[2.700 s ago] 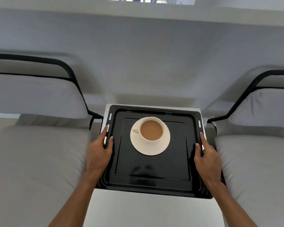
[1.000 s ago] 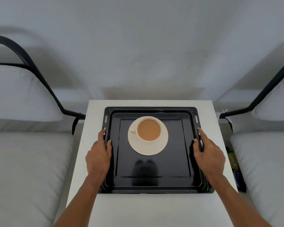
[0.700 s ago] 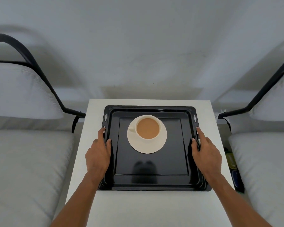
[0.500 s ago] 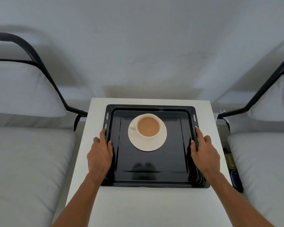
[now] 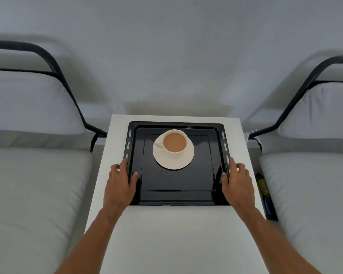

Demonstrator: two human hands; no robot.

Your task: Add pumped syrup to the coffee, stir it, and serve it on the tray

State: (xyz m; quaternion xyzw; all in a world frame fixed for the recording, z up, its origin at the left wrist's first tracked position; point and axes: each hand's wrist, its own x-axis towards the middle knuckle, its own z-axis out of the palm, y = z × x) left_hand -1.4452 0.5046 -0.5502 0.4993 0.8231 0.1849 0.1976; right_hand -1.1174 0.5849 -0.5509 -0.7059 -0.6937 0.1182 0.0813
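A black square tray [image 5: 176,196] lies flat on a white table [image 5: 172,234]. On its far half stands a white cup of milky coffee [image 5: 175,142] on a white saucer [image 5: 174,161]; the cup handle points left. My left hand [image 5: 120,184] grips the tray's left rim, thumb over the edge. My right hand [image 5: 237,182] holds the right rim the same way. No syrup pump or stirrer is in view.
Grey cushioned chairs with black metal frames flank the table, one on the left [image 5: 34,175] and one on the right [image 5: 313,175]. A grey wall [image 5: 170,56] stands right behind the table. Some small items [image 5: 264,186] sit in the gap at the right.
The tray came down over the table and moved away from me onto its top. Both hands stayed on the rims; fingers have loosened a little.
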